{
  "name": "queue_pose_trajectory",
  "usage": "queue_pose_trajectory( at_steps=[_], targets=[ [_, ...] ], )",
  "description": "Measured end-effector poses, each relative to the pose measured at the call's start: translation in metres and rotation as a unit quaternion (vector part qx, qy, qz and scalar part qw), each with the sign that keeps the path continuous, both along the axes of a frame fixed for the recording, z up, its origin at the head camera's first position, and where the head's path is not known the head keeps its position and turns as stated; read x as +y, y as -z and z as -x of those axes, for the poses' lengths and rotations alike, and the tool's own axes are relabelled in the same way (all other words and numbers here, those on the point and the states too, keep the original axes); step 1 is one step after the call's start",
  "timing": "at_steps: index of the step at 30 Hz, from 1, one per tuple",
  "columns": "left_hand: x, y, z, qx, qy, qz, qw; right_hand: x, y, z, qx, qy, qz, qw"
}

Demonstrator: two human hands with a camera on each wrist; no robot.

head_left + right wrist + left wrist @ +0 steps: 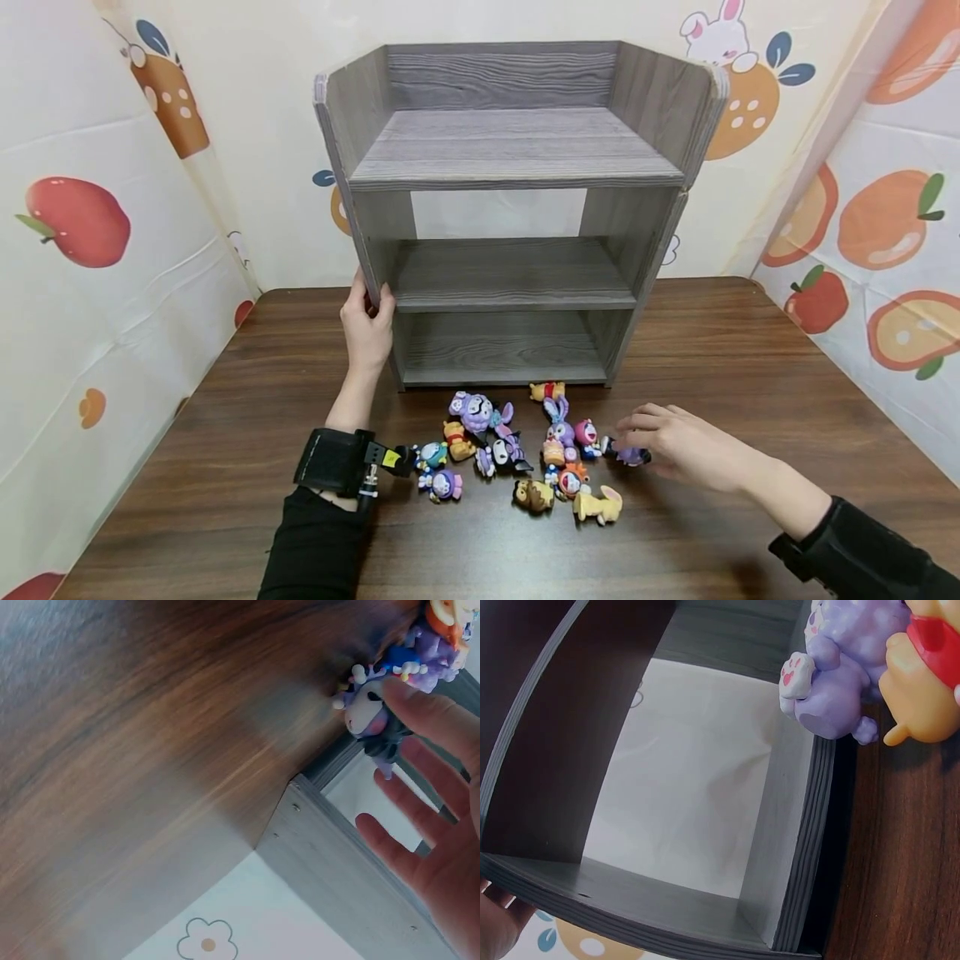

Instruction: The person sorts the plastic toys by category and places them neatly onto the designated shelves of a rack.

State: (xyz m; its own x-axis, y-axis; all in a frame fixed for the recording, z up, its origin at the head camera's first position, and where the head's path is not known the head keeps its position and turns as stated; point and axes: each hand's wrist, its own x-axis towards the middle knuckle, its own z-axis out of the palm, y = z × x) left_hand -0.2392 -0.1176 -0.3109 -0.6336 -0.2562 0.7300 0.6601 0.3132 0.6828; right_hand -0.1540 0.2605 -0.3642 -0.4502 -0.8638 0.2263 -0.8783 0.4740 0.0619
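Observation:
My left hand (pixel 369 329) grips the left side panel of a grey wood-grain shelf unit (pixel 517 300), low on its front edge; in the left wrist view only part of the fingers (pixel 499 919) shows at the panel. At the right of a group of small toy figurines, my right hand (pixel 678 442) reaches over a purple-and-black figurine (pixel 630 454). The right wrist view has this figurine (pixel 371 716) between thumb and index finger, with the other fingers spread out. Its face is pale, with pink cheeks.
Several figurines lie before the shelf: a purple one (pixel 476 412), a yellow bear in red (pixel 456 440), a brown-maned one (pixel 532 495) and a pale yellow dog-like one (pixel 597 506). All stand on a brown wooden table (pixel 465 558). Fruit-printed sheets (pixel 150 333) hang around it.

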Motion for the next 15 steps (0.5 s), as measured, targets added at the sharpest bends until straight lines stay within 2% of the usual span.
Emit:
queue_pose_trajectory(
  at_steps=[9, 15],
  targets=[
    [0.0002, 0.0011, 0.0003, -0.002, 0.000, 0.000, 1.0000, 0.0012, 0.0040, 0.0072, -0.018, -0.038, -0.002, 0.9991],
    [-0.0001, 0.0007, 0.0004, -0.003, 0.002, 0.001, 1.0000, -0.0005, 0.0056, 0.0076, -0.053, -0.042, 0.019, 0.9976]
  ],
)
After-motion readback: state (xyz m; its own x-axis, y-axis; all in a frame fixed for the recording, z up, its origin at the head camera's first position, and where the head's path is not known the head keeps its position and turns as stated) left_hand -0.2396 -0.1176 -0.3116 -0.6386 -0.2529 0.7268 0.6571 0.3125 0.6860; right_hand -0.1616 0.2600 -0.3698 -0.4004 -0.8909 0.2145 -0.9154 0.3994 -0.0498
